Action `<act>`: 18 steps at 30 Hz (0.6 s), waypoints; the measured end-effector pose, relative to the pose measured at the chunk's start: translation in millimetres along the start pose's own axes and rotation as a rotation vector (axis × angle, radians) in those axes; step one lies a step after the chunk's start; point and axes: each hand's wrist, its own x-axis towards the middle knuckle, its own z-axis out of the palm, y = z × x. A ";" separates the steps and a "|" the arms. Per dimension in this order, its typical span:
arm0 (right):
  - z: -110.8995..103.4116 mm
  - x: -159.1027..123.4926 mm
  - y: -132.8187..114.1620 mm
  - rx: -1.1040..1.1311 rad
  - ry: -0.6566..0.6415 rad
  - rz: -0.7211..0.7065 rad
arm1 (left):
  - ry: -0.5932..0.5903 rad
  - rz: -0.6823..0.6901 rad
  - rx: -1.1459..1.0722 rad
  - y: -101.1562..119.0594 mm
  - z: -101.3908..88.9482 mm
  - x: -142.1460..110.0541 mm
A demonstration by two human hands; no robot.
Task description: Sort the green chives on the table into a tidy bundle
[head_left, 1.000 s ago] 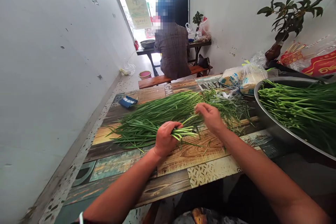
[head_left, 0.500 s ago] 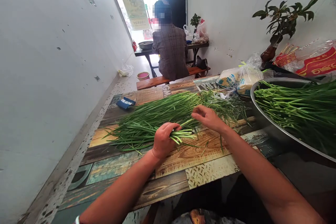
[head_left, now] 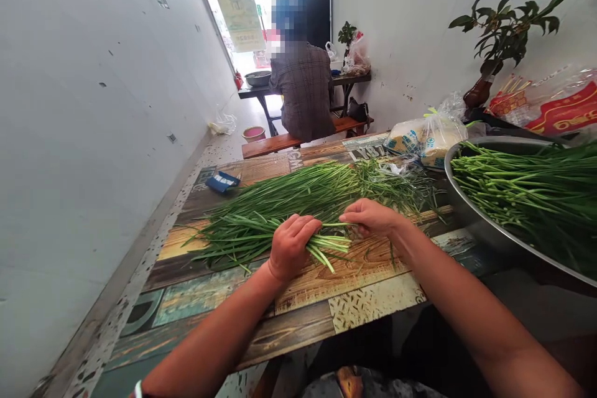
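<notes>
Both hands engaged with green stalks, centre of frame

Left hand [head_left: 291,245]: closed around a bunch of stalks [head_left: 333,249], palm down, just above the surface [head_left: 303,323]. Pale cut-looking ends project from the hand toward the right of the frame; long leaves trail to the left.

Right hand [head_left: 370,216]: thumb and fingers pinched on the tip of a single stalk [head_left: 330,224], which extends from the left hand. The two hands are near each other, apart.

Leafy pile [head_left: 298,189]: flat on the surface, directly beyond the left hand. Loose trimmings [head_left: 396,189] lie beyond the right hand.

Metal basin [head_left: 471,205]: right edge of frame, holding more greens [head_left: 527,186], well apart from the left hand. Blue packet [head_left: 222,182]: left of the pile. Seated person [head_left: 305,90]: upper centre, back to camera.
</notes>
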 end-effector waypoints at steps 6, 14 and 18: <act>-4.2 7.4 0.4 0.121 0.227 -0.114 | 0.054 0.009 0.003 0.8 -1.4 -1.2; -16.6 -5.2 -7.6 -0.422 0.383 -0.601 | 0.048 -0.068 -0.005 0.6 -0.8 -2.2; -12.2 -10.1 -11.3 -0.690 0.245 -0.725 | 0.031 -0.092 -0.001 -0.5 -1.4 -3.4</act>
